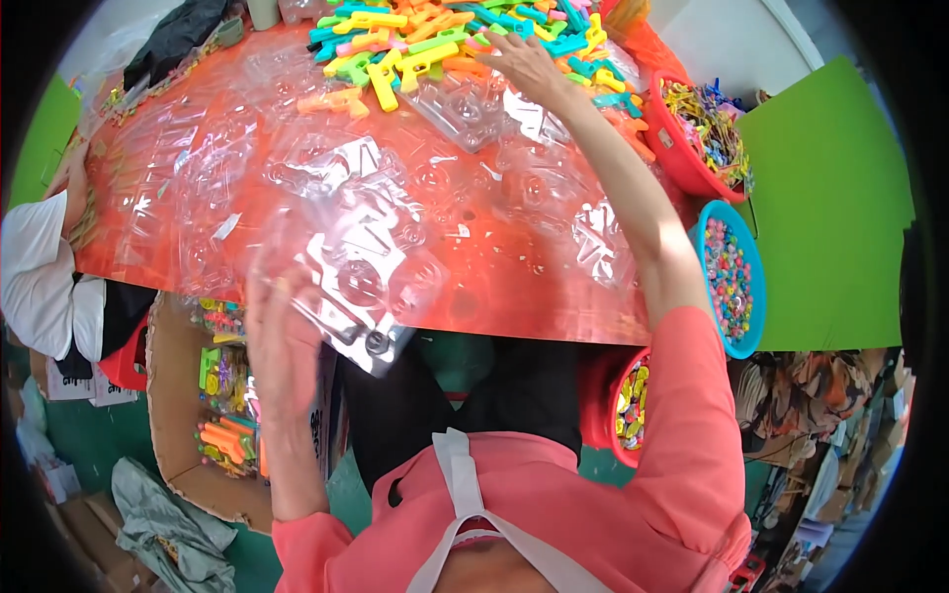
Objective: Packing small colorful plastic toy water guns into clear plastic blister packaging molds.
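My left hand (282, 321), slightly blurred, is at the near table edge. It grips the side of a clear plastic blister shell (361, 282), whose moulded hollows catch bright glare and whose lower corner juts past the edge. At the far side, my right hand (529, 69) reaches out, fingers spread, over the right part of a heap of toy guns (435, 44) in yellow, green, orange and teal. Whether its fingertips touch a gun I cannot tell. More clear blister shells (222, 148) lie loosely across the red tabletop (474, 287).
At right stand a red basin (682, 138) of small wrapped pieces and a blue basin (730, 282) of coloured beads. Below the table are a red tub (628, 410) and a cardboard box (178, 425) with packed toys. Another person's white sleeve (35, 247) shows at far left.
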Available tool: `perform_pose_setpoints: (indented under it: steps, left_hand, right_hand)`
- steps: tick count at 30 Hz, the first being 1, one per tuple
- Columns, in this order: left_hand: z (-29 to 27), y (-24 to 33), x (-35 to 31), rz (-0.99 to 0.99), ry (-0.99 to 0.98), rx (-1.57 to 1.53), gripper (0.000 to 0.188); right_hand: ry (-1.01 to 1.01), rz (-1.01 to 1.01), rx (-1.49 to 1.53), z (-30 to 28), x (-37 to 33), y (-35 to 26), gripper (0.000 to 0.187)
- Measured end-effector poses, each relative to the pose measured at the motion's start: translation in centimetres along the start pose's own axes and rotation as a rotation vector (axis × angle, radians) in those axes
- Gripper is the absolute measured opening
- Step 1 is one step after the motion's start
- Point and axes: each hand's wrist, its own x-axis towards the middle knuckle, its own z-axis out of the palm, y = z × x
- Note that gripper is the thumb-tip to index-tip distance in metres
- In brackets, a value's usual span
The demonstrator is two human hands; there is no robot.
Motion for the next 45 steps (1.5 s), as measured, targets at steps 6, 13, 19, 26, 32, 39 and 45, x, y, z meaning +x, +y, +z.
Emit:
perform_pose_setpoints:
  steps: [6,13,19,26,32,39,45]
  left_hand:
    - [4.6,-4.5,-1.3,-0.32,-0.212,-0.14,0.056]
    - [10.0,-10.5,0.1,-0.27,-0.356,-0.032,0.076]
    - [9.9,-10.8,1.0,-0.117,-0.244,0.218,0.099]
    - [8.0,-9.5,1.1,-0.073,-0.294,0.334,0.072]
    - [3.9,-3.9,-1.1,-0.334,-0.481,0.005,0.062]
    - [-1.3,-3.0,-4.5,-0.23,-0.022,-0.011,0.016]
    - [-5.2,-1.9,-6.5,-0.136,0.174,-0.045,0.01]
  right_hand:
    - [0.069,-0.077,-0.471,2.1,-1.3,6.9,0.024]
    - [0.08,0.647,0.252,-1.9,-8.6,17.5,0.017]
    - [-0.156,0.939,1.283,-8.2,-13.5,11.9,0.022]
    - [-0.458,0.76,1.475,-16.2,-15.6,0.5,0.022]
    - [-0.47,0.064,1.352,-18.5,-7.6,-9.2,0.027]
    - [-0.006,0.038,0.949,-10.6,5.6,-15.2,0.028]
    - [-0.064,-0.115,0.896,-7.8,9.8,-17.6,0.028]
